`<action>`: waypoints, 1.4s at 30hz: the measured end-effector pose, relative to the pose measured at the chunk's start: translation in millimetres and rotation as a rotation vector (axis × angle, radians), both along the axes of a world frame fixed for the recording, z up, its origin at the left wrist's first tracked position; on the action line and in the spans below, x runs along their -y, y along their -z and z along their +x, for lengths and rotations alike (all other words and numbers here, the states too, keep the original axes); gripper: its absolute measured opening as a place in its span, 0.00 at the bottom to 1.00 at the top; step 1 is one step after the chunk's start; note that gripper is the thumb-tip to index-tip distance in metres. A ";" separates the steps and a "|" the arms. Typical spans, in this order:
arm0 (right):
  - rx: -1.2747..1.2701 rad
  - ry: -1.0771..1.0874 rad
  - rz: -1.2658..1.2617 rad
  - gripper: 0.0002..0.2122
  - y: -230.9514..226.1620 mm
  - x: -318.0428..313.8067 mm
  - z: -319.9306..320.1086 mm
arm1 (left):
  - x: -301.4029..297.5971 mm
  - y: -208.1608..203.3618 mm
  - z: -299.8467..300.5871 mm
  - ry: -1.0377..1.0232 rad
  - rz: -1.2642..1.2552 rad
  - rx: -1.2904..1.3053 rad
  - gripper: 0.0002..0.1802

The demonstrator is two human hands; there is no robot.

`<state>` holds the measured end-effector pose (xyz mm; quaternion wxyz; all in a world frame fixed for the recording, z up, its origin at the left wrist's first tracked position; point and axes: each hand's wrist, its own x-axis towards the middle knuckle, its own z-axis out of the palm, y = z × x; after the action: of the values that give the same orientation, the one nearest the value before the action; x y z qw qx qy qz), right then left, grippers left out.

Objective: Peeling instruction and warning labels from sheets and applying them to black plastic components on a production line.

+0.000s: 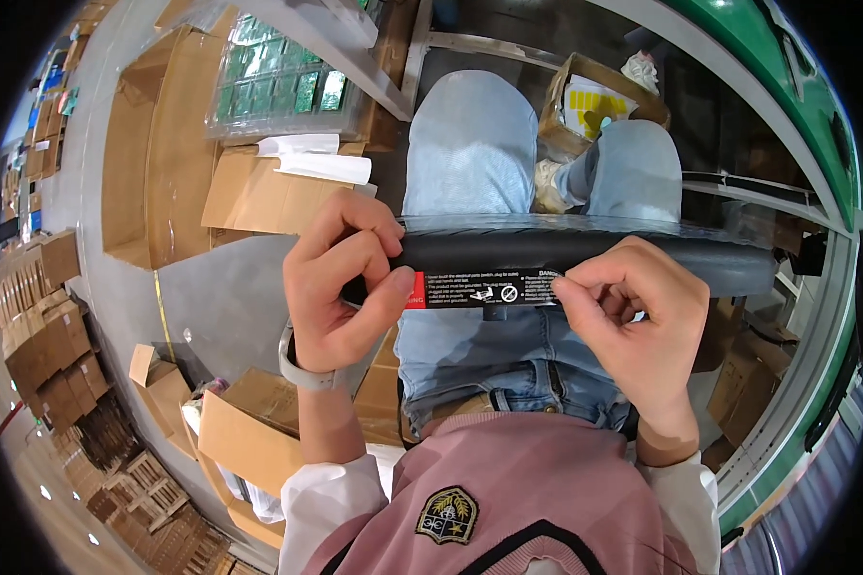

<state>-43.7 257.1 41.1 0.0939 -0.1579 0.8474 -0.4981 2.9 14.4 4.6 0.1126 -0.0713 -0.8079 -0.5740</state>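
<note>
Across my thighs lies a long black object [508, 251] with a smooth rounded edge and a shiny, clear-looking sheet along its far side; its kind I cannot make out. A narrow black warning label [489, 289] with a red left end and white print and symbols stretches along the near edge. My left hand [340, 287] is closed at the label's left end, its thumb by the red part and its fingers bent against the black object. At the other end, my right hand [647, 311] pinches the label's corner between thumb and forefinger, the other fingers curled in.
Left of my legs stand an open cardboard box [158, 153] and a plastic tray of green circuit boards [283, 86]. Another open carton [249, 431] sits by my left elbow. Beyond my knees is a box [558, 120] with yellow-and-white sheets. A green-edged bench frame [825, 115] runs along the right.
</note>
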 end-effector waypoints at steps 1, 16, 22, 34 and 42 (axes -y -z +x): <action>0.002 0.000 0.000 0.06 -0.2 0.1 -0.3 | -0.2 0.2 -0.5 0.000 -0.007 -0.012 0.13; 0.046 0.043 -0.018 0.06 -1.7 3.0 -3.8 | 6.1 16.1 4.8 -0.089 0.009 0.011 0.24; -0.001 -0.011 0.010 0.06 0.8 2.9 -7.3 | 4.9 19.4 6.7 -0.128 0.181 0.032 0.23; -0.069 -0.033 0.015 0.08 1.6 4.1 -10.1 | 4.9 24.4 3.7 -0.127 0.182 0.008 0.22; -0.351 -0.189 0.716 0.19 -31.9 -2.3 -17.9 | 6.6 18.7 7.2 -0.160 0.137 -0.021 0.23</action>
<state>-61.6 259.4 73.0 0.0420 -0.2749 0.9522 -0.1262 10.2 7.8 -14.0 0.1710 -0.0047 -0.7686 -0.6164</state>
